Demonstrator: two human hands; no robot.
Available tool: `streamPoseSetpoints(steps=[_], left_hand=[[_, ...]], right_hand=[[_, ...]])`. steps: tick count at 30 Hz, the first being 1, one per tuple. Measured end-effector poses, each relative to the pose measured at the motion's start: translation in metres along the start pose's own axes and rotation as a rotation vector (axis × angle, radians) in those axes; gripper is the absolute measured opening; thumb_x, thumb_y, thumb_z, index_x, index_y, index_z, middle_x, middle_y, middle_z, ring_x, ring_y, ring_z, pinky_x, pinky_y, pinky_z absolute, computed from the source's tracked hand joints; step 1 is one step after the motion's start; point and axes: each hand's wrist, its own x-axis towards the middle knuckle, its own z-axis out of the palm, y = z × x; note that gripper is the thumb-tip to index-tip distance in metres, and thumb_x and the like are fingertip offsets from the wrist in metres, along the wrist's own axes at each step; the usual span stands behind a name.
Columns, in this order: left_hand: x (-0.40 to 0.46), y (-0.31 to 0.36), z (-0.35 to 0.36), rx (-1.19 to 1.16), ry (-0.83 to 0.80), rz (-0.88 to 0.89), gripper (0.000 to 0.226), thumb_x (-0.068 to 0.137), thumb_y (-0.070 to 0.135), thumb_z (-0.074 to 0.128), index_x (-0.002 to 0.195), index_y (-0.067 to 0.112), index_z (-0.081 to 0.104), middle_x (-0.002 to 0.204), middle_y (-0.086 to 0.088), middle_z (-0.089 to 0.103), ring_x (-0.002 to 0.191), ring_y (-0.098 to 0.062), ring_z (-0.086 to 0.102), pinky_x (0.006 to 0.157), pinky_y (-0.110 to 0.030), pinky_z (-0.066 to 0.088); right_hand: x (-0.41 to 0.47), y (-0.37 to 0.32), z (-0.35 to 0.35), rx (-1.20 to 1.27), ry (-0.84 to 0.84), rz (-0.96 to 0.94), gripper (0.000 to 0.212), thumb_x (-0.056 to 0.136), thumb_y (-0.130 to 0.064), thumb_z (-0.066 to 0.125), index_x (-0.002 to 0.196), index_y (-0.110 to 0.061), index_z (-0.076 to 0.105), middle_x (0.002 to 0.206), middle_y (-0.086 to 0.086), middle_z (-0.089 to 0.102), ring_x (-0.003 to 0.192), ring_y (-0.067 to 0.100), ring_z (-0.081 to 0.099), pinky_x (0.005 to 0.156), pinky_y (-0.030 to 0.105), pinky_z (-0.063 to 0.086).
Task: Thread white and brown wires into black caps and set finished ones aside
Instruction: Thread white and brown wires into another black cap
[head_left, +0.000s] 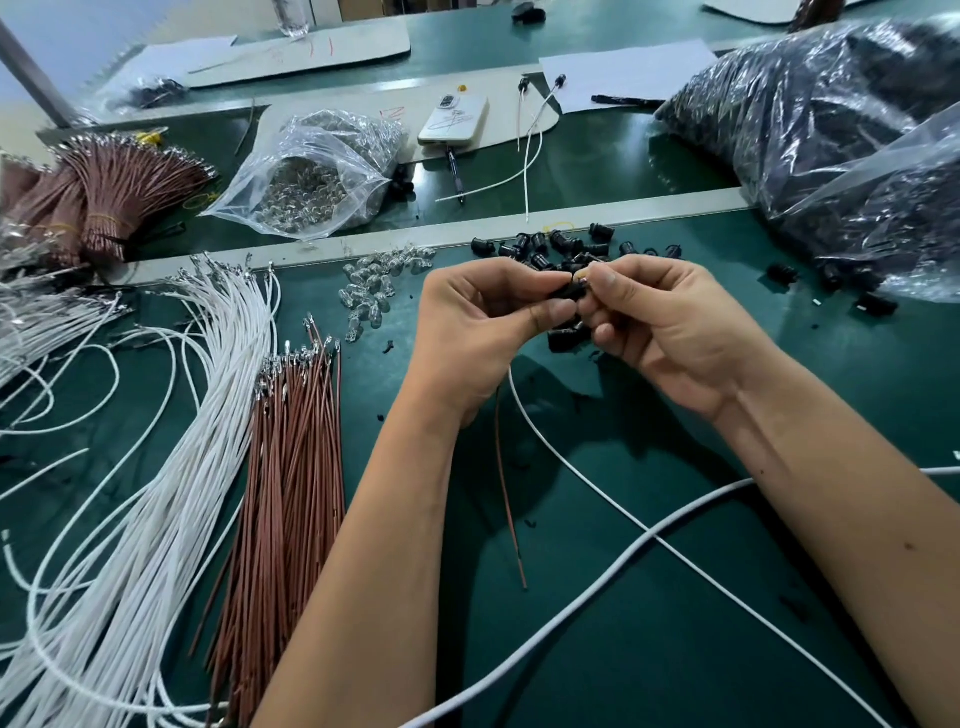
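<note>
Over the matte green bench (649, 597), the left hand (483, 322) and right hand (660, 322) meet, each pinching the same small ribbed black cap (569, 292) between thumb and fingertips. A thin brown wire (506, 488) and a slim white wire (597, 488) trail from the grip toward 6 o'clock. Loose black caps (550, 248) lie scattered at 12 o'clock. At 9 o'clock fan the glossy white wires (171, 441) and a straight sheaf of brown wires (291, 467), metal-tipped. Small clear glass bulbs (371, 286) sit at 11 o'clock.
</note>
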Motion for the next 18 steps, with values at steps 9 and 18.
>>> streamPoseSetpoints(steps=[9,18], left_hand=[[-0.004,0.003,0.003,-0.035,-0.028,-0.019,0.023,0.071,-0.019,0.076,0.087,-0.002,0.073,0.083,-0.009,0.077,0.079,-0.021,0.074,0.077,-0.029,0.059],[-0.003,0.007,0.014,-0.03,0.065,-0.033,0.019,0.073,-0.016,0.078,0.084,-0.001,0.074,0.08,-0.009,0.077,0.074,-0.02,0.074,0.075,-0.029,0.06]], right_hand=[[-0.004,-0.003,0.0,0.077,-0.053,0.098,0.021,0.079,-0.016,0.068,0.06,-0.019,0.075,0.062,0.0,0.069,0.056,0.005,0.065,0.054,0.015,0.056],[-0.004,-0.003,0.012,0.106,0.091,0.051,0.014,0.079,-0.02,0.071,0.067,-0.016,0.076,0.064,0.0,0.067,0.051,0.004,0.06,0.048,0.014,0.052]])
